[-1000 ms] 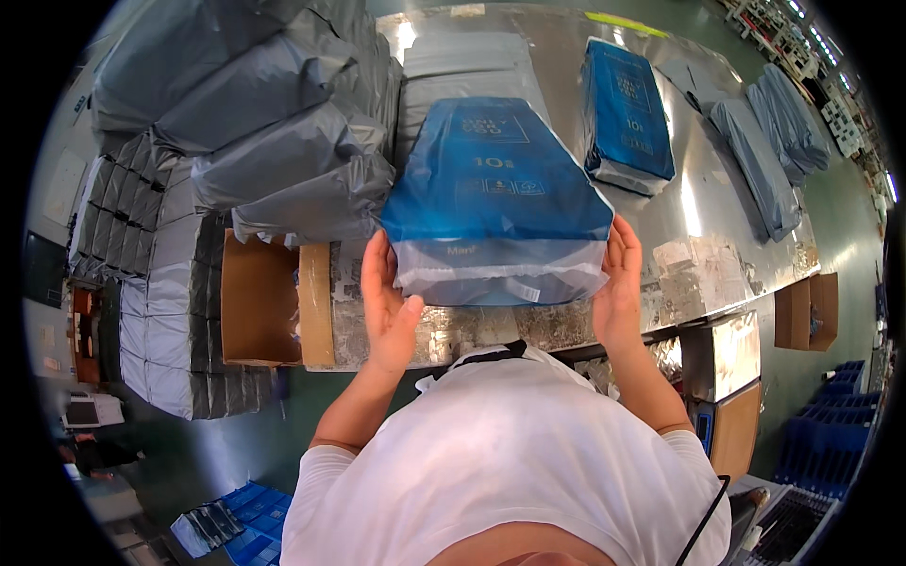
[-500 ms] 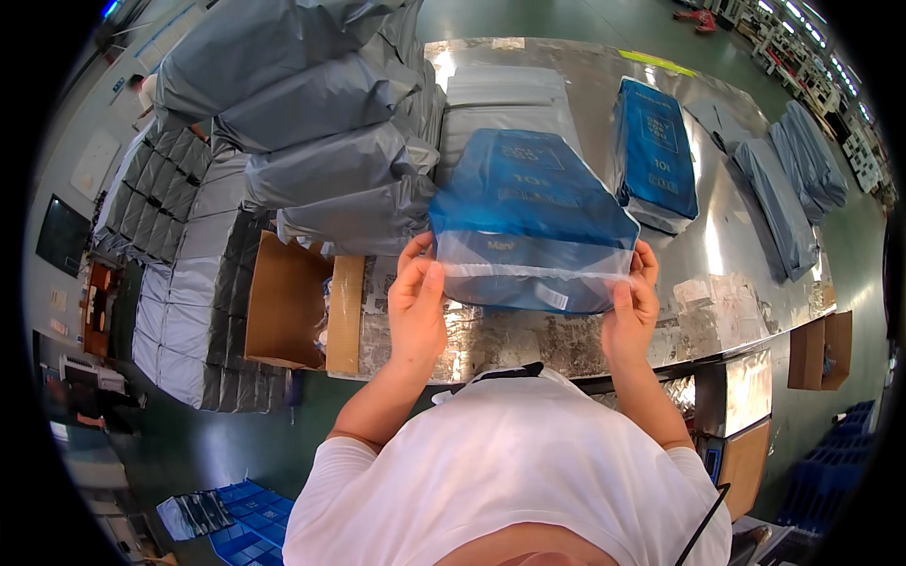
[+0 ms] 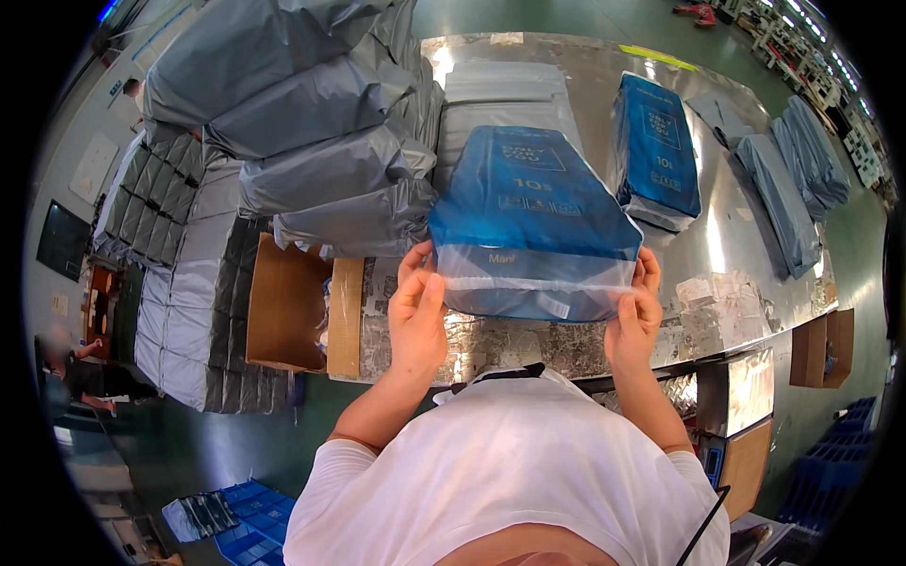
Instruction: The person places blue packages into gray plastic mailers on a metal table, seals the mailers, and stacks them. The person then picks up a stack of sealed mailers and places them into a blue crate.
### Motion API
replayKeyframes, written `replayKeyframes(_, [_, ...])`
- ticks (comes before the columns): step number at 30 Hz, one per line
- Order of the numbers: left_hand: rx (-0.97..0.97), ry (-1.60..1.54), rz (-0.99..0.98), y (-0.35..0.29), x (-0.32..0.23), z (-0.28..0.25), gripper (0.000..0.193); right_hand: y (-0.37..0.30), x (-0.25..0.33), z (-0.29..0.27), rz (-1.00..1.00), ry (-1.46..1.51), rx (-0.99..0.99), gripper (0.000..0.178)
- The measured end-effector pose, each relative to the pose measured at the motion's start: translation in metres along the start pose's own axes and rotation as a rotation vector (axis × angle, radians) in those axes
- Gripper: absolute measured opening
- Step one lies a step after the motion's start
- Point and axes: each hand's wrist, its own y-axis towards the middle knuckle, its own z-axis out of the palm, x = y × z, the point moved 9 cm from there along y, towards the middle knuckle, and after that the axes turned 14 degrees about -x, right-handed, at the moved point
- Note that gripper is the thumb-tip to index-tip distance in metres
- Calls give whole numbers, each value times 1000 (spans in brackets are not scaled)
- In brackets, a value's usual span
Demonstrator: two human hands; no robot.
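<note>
A blue plastic package with a see-through near end lies in front of me over the metal table. My left hand pinches the near left corner of its clear film between thumb and fingers. At the opposite near corner, my right hand grips the film the same way. The film's near edge stretches between both hands, and a small white label shows through it. To the right, a second blue package stands apart from my hands. Behind the held package lies a stack of flat grey bags.
Large filled grey bags are piled high on the left. An open cardboard box sits by the near left table edge. Folded grey bags lie at the right of the metal table. Another person is far left.
The package's near end has dipped slightly toward me, and its printed top looks flatter and sharper. Both hands keep their hold on the corners. A person at the far left has come further into view.
</note>
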Motion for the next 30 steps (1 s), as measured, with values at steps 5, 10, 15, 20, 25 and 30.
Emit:
replayKeyframes(5, [-45, 36, -6, -1, 1, 1, 14, 0, -3, -4, 7, -6, 7, 19])
replayKeyframes(10, [-65, 84, -1, -4, 8, 0, 10, -1, -6, -4, 96, 82, -63, 26])
replayKeyframes(15, [-65, 159, -14, -13, 23, -4, 18, 1, -24, -24, 240, -60, -227, 27])
replayKeyframes(20, [-87, 134, -7, -10, 23, -7, 19, -4, -19, -16, 123, -214, -1, 25])
replayKeyframes(25, [-100, 71, -27, -8, 22, -6, 20, -2, -16, -13, 81, -224, 57, 25])
replayKeyframes(30, [-85, 42, -48, -9, 23, -4, 21, -1, -15, -12, 87, -203, 70, 24])
